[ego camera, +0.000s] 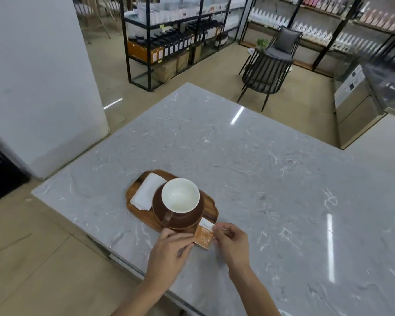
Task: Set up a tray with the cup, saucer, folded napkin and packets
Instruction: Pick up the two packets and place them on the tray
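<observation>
Both my hands pinch the orange packet, left hand and right hand at opposite edges, its long axis pointing at the tray's near corner just ahead, beside the saucer, cup and napkin.

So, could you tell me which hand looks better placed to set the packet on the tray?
Probably the right hand: it pinches the packet beside the tray's free near corner; the left hand lies across the saucer edge.
</observation>
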The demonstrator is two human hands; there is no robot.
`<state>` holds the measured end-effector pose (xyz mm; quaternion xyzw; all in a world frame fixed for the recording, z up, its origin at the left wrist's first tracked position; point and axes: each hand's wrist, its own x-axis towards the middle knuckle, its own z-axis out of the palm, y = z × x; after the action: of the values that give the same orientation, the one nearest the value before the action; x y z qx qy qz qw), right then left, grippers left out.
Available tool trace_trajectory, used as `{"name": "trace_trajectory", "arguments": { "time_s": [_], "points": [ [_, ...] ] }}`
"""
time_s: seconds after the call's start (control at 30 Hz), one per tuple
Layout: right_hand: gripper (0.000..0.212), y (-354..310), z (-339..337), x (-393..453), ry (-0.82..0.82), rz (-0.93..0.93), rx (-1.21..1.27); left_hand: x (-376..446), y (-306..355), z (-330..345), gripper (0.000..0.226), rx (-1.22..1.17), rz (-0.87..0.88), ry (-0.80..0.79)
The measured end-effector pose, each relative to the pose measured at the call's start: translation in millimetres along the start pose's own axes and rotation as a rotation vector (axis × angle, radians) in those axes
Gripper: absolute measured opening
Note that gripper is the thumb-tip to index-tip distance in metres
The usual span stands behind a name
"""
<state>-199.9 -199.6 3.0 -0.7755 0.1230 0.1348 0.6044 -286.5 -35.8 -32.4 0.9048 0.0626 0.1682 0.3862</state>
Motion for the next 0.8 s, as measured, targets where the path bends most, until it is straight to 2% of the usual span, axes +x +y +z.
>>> {"name": "trace_trajectory", "arguments": {
  "time_s": [0.23, 0.5, 0.8],
  "points": [
    [0.008, 7, 5, 22, 0.016, -0.011, -0.047, -12, -7, 12, 0.034, 0.118, 0.025, 0.018],
    [0.007, 14, 6, 28, 0.036, -0.085, -0.078, -23, -6, 23, 0.039, 0.148, 0.057, 0.067],
    [0.002, 13, 5, 27, -0.019, -0.102, 0.041, -33, 10, 31, 0.041, 0.279, -0.021, 0.077]
  ]
}}
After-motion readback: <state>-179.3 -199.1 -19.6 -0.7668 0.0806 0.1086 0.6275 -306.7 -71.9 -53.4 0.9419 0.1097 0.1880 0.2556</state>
